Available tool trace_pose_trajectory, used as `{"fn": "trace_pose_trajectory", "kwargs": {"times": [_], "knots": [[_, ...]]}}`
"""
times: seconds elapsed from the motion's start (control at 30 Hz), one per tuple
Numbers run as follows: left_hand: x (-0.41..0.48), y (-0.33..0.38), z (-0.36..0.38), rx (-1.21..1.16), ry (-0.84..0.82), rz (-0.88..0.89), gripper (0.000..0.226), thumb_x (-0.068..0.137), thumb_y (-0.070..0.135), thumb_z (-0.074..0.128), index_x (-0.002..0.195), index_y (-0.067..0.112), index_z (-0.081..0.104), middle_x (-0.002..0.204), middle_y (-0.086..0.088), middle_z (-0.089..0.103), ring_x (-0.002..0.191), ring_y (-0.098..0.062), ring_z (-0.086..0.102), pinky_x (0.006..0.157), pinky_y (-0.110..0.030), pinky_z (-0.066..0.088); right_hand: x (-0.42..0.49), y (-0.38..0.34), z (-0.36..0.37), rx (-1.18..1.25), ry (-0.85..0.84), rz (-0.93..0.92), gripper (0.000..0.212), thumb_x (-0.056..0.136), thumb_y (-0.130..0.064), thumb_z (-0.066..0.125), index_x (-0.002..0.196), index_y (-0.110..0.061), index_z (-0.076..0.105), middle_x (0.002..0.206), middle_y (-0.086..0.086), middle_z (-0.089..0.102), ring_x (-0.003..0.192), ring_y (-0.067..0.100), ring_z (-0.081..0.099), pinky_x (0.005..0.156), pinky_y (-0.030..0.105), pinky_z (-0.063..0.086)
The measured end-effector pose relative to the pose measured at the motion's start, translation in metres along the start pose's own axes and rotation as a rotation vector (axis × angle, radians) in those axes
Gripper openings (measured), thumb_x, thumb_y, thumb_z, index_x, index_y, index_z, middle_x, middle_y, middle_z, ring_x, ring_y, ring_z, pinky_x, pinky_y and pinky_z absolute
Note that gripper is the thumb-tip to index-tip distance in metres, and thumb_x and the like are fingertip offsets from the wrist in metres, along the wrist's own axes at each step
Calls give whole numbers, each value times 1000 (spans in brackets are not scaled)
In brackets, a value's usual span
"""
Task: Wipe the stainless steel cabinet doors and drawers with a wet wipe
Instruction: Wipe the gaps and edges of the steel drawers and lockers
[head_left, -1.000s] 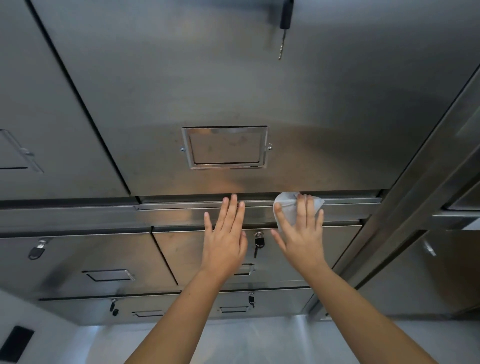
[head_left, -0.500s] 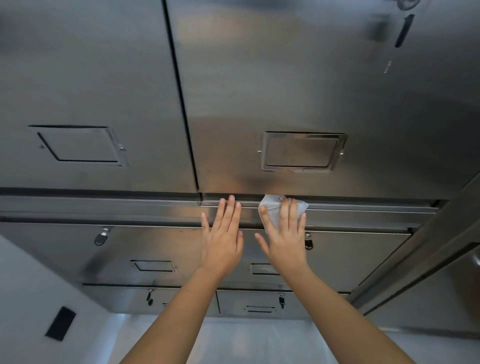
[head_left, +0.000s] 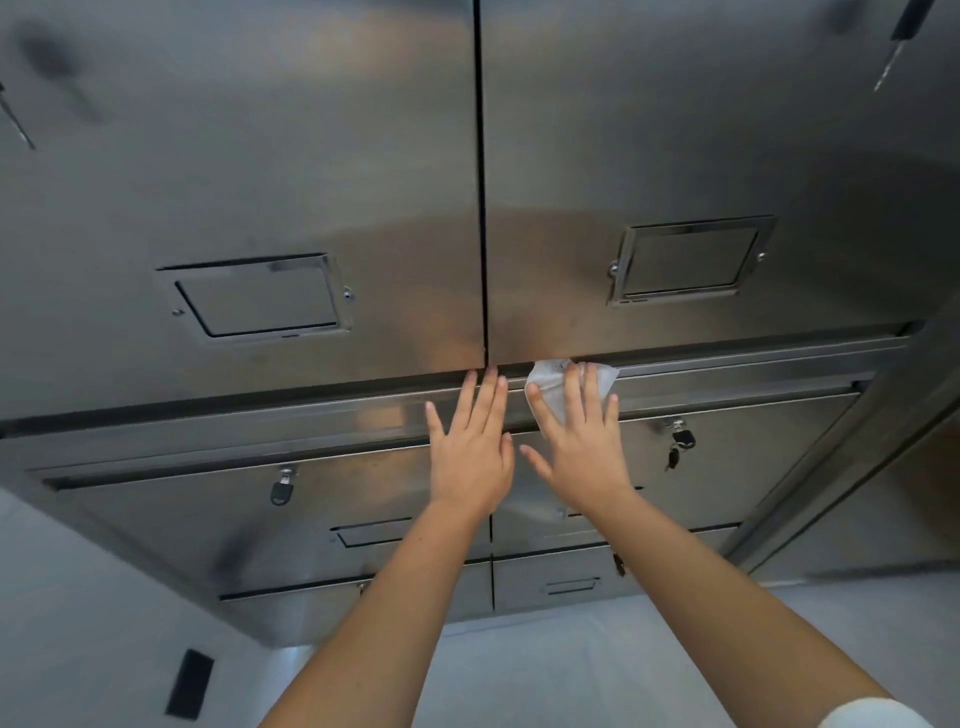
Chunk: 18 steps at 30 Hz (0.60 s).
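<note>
Rail (head_left: 737, 382) under the upper doors (head_left: 675, 130): bare steel from the wet wipe (head_left: 550, 387) to its right end. Leftward, the left hand (head_left: 470, 452) lies flat just beside the wipe, blocking. Below, the left key (head_left: 282, 489) and right key (head_left: 679, 446) hang from the top-drawer locks. Door handles (head_left: 685, 260) sit recessed.

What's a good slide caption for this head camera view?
Right hand presses a wet wipe on the steel ledge below the cabinet doors, left hand flat beside it.
</note>
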<state>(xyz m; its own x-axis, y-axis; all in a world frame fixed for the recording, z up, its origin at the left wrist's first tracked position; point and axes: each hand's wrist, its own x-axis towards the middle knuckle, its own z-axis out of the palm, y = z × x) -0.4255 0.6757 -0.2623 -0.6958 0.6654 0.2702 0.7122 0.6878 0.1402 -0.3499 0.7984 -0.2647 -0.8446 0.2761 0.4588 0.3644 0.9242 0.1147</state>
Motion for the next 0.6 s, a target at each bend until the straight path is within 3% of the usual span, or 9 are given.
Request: {"fn": "trace_pose_trajectory", "kwargs": {"times": [0.1, 0.23, 0.3, 0.5, 0.6], "knots": [[-1, 1, 0, -17, 13, -2, 64, 97, 30, 33, 146, 23, -8, 147, 12, -22, 138, -11, -22, 111, -56, -1, 1, 1, 0, 8, 8, 4, 74, 77, -53, 66, 138, -17, 44, 139, 32, 36, 129, 50, 32, 93, 62, 38], [-3, 2, -3, 18, 127, 28, 66, 88, 24, 57, 145, 16, 25, 153, 1, 21, 141, -21, 21, 105, -58, 25, 2, 5, 6, 40, 92, -36, 73, 70, -46, 75, 132, -14, 52, 132, 34, 44, 121, 52, 41, 87, 61, 43], [-3, 5, -2, 22, 167, 12, 68, 80, 22, 67, 141, 12, 39, 148, -3, 36, 136, -24, 34, 98, -59, 34, 3, 11, 10, 31, 136, -76, 72, 70, -45, 75, 131, -15, 53, 130, 34, 47, 120, 51, 44, 87, 60, 44], [-2, 12, 4, -4, 185, -33, 69, 77, 23, 69, 139, 9, 41, 146, -6, 38, 135, -27, 34, 96, -61, 35, 4, 15, 18, 56, 184, -98, 67, 74, -44, 71, 132, -17, 52, 130, 32, 47, 120, 50, 45, 90, 58, 43], [-2, 11, 5, -9, 191, -35, 63, 82, 25, 60, 140, 10, 40, 147, -6, 37, 135, -26, 33, 97, -59, 36, 4, 18, 17, 86, 185, -110, 67, 73, -42, 72, 132, -17, 52, 130, 32, 47, 119, 50, 46, 89, 56, 44]]}}
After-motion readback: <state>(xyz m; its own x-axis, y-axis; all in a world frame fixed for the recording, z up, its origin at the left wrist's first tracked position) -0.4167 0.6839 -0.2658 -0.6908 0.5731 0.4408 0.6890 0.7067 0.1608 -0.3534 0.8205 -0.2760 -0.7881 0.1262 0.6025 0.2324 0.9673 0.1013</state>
